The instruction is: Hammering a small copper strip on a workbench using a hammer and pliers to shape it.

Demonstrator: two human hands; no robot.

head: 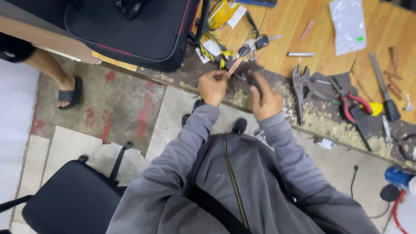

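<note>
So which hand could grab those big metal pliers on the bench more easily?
Probably the right hand. The locking pliers lie on the workbench just beside it, on its own side. The left hand is farther off and is pinching a small flat metal piece, so it would have to cross over.

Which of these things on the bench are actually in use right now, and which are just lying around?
In use:
left hand, gripping a small flat strip
right hand, holding a small dark part

Lying about:
keys
locking pliers
red-handled cutters
chisel
plastic bag
black suitcase
</note>
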